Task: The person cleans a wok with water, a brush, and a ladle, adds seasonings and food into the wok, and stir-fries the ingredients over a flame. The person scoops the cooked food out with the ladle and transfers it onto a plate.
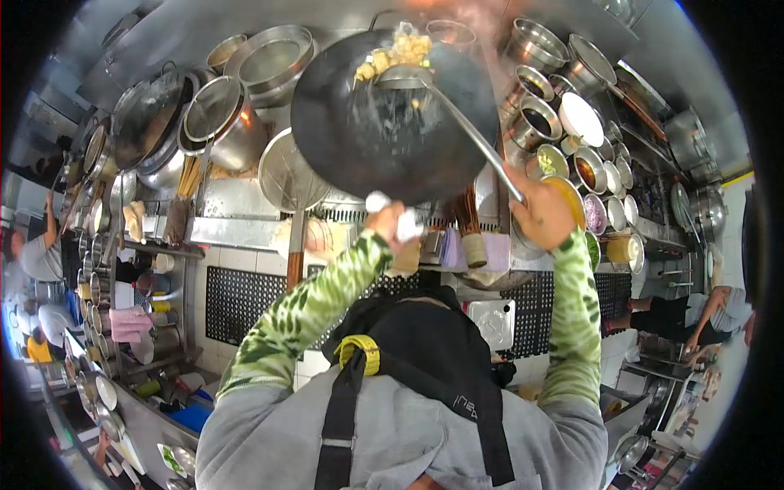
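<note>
A large dark wok (392,155) is tilted up in front of me, with steam around its far edge. My left hand (389,224) is closed at its near rim around a white cloth (408,225), apparently gripping the wok's edge through it. My right hand (542,211) is wrapped round the long handle of a metal ladle (469,126). The ladle's bowl lies by the far side of the wok, right beside golden chunks of food (408,51). Some chunks appear to be in the air or at the rim. The exact kind of food is unclear.
Several metal bowls and pots of seasonings and chopped ingredients stand to the right, including a white bowl (581,119). On the left are a strainer (286,175), a big steel pot (224,122) and a bamboo brush (184,184). Other people (710,314) stand farther off.
</note>
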Available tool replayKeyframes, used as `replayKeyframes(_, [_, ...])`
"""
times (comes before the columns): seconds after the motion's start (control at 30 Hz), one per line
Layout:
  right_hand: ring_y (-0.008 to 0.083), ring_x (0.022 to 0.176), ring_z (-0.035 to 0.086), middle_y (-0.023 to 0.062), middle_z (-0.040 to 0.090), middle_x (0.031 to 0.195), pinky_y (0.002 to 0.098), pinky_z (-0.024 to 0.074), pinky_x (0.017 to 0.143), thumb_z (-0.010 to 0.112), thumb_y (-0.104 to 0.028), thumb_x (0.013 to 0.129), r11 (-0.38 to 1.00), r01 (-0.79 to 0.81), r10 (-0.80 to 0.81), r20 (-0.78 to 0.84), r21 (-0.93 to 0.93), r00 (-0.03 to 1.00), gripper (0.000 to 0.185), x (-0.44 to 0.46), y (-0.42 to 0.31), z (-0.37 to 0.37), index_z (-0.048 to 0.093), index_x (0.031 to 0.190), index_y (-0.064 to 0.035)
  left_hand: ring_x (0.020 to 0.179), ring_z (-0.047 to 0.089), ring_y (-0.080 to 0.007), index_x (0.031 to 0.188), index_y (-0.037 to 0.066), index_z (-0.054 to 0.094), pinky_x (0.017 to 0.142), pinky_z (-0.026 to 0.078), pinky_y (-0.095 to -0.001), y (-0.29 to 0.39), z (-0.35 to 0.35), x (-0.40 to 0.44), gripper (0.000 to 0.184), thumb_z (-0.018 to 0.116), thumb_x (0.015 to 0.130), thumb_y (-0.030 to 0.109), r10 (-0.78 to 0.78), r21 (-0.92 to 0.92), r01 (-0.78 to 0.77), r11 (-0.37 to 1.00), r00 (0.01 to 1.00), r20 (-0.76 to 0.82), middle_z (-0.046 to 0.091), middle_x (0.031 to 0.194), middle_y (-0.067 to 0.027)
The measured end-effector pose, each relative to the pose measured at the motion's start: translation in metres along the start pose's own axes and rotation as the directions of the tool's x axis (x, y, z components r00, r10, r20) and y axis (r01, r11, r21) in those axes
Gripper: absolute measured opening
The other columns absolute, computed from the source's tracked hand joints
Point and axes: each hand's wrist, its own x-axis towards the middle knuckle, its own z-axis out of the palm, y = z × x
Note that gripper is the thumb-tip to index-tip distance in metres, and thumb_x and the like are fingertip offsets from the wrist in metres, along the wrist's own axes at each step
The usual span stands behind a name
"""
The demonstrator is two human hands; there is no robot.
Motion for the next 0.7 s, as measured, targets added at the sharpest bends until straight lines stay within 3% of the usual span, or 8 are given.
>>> replayKeyframes(0.07, [0.0425,0.08,0.06,0.026,0.062,0.089,0.0452,0.0485,0.072,0.062,-0.006,0.081,0.998,-0.048,0.048,0.017,0.026,0.999,0.066,-0.004,-0.016,-0.015,0.042,0.144,-0.0061,0.08,0.067,-0.0255,0.12,0.012,0.055,0.058,0.055,-0.0417,0.002,-0.008,0.003,0.029,0.05,0.092,0.018,0.156,0.178,-0.163,0.97,0.986,0.055,0.065,0.092,-0.0087])
replayKeyframes(0.2, [0.0248,0.069,0.061,0.0204,0.061,0.083,0.0343,0.0474,0.065,0.062,-0.003,0.082,0.964,-0.258,0.227,0.303,0.066,0.925,0.063,-0.017,-0.044,-0.052,0.045,0.142,-0.0055,0.084,0.062,-0.0259,0.104,0.006,0.056,0.073,0.054,-0.0454,0.068,0.038,-0.001,0.023,0.059,0.088,0.021,0.025,-0.171,-0.059,0.984,0.98,-0.199,0.063,0.09,-0.0086])
replayKeyframes(0.23, [0.0207,0.067,0.06,0.0189,0.06,0.082,0.0322,0.0468,0.063,0.062,-0.003,0.082,0.947,-0.316,0.27,0.378,0.061,0.885,0.062,-0.02,-0.044,-0.068,0.046,0.142,-0.0055,0.074,0.064,-0.0269,0.101,0.008,0.056,0.059,0.053,-0.0413,0.072,0.038,0.008,0.02,0.056,0.09,0.025,-0.119,-0.15,0.081,0.985,0.956,-0.267,0.064,0.09,-0.0091])
replayKeyframes(0.37, [0.0138,0.057,0.054,0.0094,0.057,0.067,0.0305,0.0437,0.055,0.06,-0.006,0.085,0.88,-0.319,0.144,0.442,0.352,0.885,0.061,-0.039,-0.029,-0.096,0.045,0.144,-0.0081,0.073,0.064,-0.0262,0.099,0.012,0.057,0.057,0.053,-0.0414,0.092,0.044,-0.024,0.016,0.054,0.092,0.026,-0.091,-0.057,0.089,0.994,0.995,-0.042,0.064,0.088,-0.0073])
replayKeyframes(0.47, [0.0162,0.055,0.055,0.0085,0.06,0.075,0.0297,0.0452,0.056,0.061,-0.003,0.082,0.978,0.029,-0.09,0.292,0.207,0.952,0.063,-0.003,0.003,-0.055,0.046,0.143,-0.009,0.074,0.064,-0.0265,0.098,0.011,0.057,0.059,0.054,-0.0408,0.095,0.046,0.004,0.016,0.052,0.094,0.026,-0.063,-0.093,0.062,0.994,0.998,-0.011,0.064,0.086,-0.0069])
replayKeyframes(0.5, [0.0278,0.07,0.062,0.0185,0.063,0.087,0.0362,0.0487,0.069,0.063,-0.006,0.081,0.978,-0.2,0.154,0.43,0.064,0.89,0.062,0.016,-0.023,-0.062,0.047,0.141,-0.0084,0.074,0.064,-0.0266,0.098,0.01,0.057,0.059,0.054,-0.0409,0.083,0.038,0.015,0.018,0.051,0.094,0.026,-0.02,-0.073,0.019,0.997,1.0,-0.015,0.063,0.089,-0.0084])
replayKeyframes(0.57, [0.0411,0.08,0.063,0.026,0.064,0.09,0.047,0.05,0.077,0.061,-0.008,0.081,0.979,0.194,-0.198,0.062,0.063,0.978,0.058,0.027,0.008,-0.009,0.048,0.137,-0.0003,0.074,0.064,-0.0265,0.098,0.008,0.056,0.059,0.055,-0.0416,0.054,0.019,0.029,0.018,0.051,0.094,0.025,-0.011,-0.108,0.004,0.994,0.998,-0.065,0.064,0.089,-0.0091])
replayKeyframes(0.7, [0.0444,0.083,0.062,0.0283,0.063,0.092,0.0475,0.0498,0.078,0.06,-0.006,0.081,0.998,0.012,-0.009,0.036,-0.062,0.999,0.057,0.012,-0.034,-0.013,0.048,0.137,-0.0008,0.078,0.066,-0.0265,0.108,0.006,0.057,0.061,0.056,-0.0435,-0.009,-0.047,0.045,0.026,0.049,0.095,0.026,-0.102,0.104,0.09,0.99,0.988,0.119,0.065,0.093,-0.0102])
